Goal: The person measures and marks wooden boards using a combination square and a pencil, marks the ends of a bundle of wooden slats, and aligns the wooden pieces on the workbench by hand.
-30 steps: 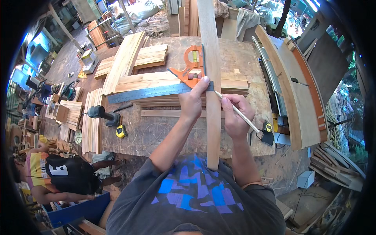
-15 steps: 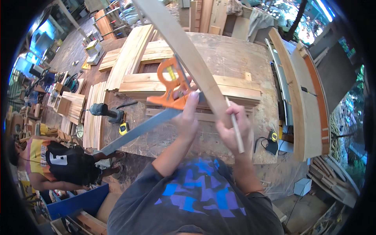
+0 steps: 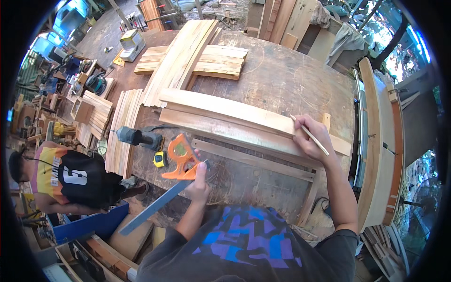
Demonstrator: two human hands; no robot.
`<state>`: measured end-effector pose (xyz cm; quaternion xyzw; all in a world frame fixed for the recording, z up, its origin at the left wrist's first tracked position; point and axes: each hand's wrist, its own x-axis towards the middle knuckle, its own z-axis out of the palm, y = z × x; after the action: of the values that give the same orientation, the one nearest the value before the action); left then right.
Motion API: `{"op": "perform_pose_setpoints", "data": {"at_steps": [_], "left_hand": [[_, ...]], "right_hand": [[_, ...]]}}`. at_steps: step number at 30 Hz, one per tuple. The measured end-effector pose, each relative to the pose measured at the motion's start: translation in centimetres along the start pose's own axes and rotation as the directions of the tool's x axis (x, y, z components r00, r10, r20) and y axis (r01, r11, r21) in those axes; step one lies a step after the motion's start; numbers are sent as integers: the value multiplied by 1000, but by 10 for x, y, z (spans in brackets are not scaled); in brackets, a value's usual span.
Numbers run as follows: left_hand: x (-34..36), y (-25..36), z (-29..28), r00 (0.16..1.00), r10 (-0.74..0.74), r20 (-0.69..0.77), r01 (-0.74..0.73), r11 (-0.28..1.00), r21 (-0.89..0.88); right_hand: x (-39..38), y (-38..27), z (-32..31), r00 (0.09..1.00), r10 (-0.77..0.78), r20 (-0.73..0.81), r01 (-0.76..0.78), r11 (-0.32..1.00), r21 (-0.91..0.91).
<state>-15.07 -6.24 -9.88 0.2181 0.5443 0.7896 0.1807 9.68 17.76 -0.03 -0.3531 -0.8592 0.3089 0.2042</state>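
My left hand point(image 3: 198, 185) is closed on an orange combination square point(image 3: 184, 156) with a long steel blade point(image 3: 150, 211), held low over the bench's near side. My right hand point(image 3: 311, 138) grips a light wooden pencil point(image 3: 322, 147) and rests on a pale board point(image 3: 221, 105), its fingers at the board's edge. That board lies atop other boards point(image 3: 221, 126) across the middle of the workbench point(image 3: 272, 66). Left of them lie a drill point(image 3: 136, 138) and a yellow tape measure point(image 3: 160, 159).
Board stacks point(image 3: 178, 56) cover the bench's back and left. Long panels point(image 3: 376, 141) stand along its right side, with leaning boards point(image 3: 277, 23) behind. A bent-over person point(image 3: 75, 178) is at lower left beside a blue box point(image 3: 89, 223) and a cluttered area of tools.
The board held upright between my hands has gone down onto the stack. My left hand moved down and left with the square; my right hand moved right with the pencil. The view has shifted.
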Motion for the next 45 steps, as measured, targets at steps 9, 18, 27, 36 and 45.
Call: {"op": "perform_pose_setpoints", "data": {"at_steps": [9, 18, 27, 36, 45], "left_hand": [[33, -45, -10, 993, 61, -99, -51, 993, 107], [35, -58, -7, 974, 105, -200, -89, 992, 89], [47, -64, -9, 906, 224, -360, -141, 960, 243], [46, -71, -12, 945, 96, -313, -47, 986, 160], [44, -70, -6, 963, -14, -270, 17, 1000, 9]], "right_hand": [[25, 26, -3, 982, 2, 189, -15, 997, 70], [155, 135, 17, 848, 245, 470, -139, 958, -249], [158, 176, 135, 677, 129, 724, 218, 905, -365], [144, 185, 131, 643, 153, 750, 185, 920, -346], [147, 195, 138, 659, 168, 733, 152, 924, -350]]}}
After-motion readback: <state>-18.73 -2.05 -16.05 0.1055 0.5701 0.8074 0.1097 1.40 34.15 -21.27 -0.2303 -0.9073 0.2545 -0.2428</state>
